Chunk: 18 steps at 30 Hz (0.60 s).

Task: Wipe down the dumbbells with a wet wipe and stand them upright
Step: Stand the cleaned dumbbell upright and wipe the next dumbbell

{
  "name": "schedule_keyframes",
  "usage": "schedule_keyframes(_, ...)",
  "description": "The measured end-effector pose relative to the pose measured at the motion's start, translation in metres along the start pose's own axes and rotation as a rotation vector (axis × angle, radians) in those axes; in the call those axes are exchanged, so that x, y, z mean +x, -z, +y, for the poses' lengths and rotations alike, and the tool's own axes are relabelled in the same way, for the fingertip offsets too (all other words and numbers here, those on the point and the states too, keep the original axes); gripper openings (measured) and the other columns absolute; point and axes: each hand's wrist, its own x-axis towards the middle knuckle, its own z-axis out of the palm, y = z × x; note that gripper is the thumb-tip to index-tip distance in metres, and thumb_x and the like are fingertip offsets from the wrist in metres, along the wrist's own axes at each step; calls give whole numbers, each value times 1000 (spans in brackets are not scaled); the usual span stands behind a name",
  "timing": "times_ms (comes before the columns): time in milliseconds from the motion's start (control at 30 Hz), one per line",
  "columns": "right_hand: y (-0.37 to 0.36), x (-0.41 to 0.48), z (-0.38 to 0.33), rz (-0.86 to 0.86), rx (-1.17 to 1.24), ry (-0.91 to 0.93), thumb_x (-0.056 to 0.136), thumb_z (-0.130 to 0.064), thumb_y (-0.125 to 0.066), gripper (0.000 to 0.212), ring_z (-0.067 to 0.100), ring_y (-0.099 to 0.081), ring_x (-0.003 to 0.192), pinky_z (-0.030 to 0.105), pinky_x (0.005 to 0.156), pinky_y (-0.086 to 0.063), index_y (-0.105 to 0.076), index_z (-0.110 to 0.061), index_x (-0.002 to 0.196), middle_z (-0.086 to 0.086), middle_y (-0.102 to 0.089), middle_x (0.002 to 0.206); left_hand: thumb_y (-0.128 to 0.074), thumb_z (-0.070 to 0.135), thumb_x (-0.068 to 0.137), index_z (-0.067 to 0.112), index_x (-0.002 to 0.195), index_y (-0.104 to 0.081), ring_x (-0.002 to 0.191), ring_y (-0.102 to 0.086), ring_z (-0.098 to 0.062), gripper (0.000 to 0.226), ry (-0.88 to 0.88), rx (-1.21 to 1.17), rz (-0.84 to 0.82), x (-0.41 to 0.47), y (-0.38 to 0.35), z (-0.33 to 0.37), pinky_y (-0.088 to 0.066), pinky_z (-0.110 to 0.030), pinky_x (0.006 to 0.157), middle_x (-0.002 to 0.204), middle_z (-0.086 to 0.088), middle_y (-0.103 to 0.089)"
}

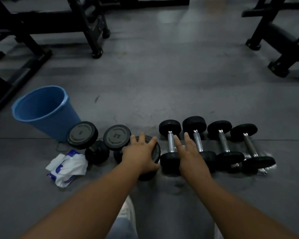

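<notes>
dim grey gym floor (pixel 162 94)

black bench frames (pixel 86 26) were seen round it. a blue bin (pixel 41 109) and a wet-wipe pack (pixel 67 167) lay beside two upright dumbbells (pixel 82 135). a third dumbbell (pixel 156 152) was gripped at its top by the left hand (pixel 140 156). the right hand (pixel 190 150) was held flat, fingers straight, over four lying dumbbells (pixel 223 144).

Grey floor (pixel 162 80) shining a little under dim light. Thin line (pixel 24 138) running across floor, side to side. Black metal frame (pixel 50 23) standing far off at left. Another black frame (pixel 260 28) with dark pad (pixel 283 33) standing at far right. Blue bin (pixel 47 121) sitting on floor at left.
</notes>
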Motion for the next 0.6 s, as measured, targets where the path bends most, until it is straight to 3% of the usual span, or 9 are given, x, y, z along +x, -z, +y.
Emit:
schedule_keyframes(400,-13,87,17,-53,-34,53,88,-2,-52,94,25,-2,148,35,109,-35,6,-38,152,3,13,160,-69,66,66,44,149,-3,143,-11,-39,109,-60,24,77,95,-3,-12,-45,-60,96,159,-4,-4)
schedule_keyframes(600,-22,95,31,-100,-37,28,87,4,-46,91,25,-5,147,32,107,-34,2,-38,153,3,13,161,-66,68,66,45,149,-3,144,-10,-38,107,-69,49,82,118,-24,-17,-45,-57,97,160,-3,-4)
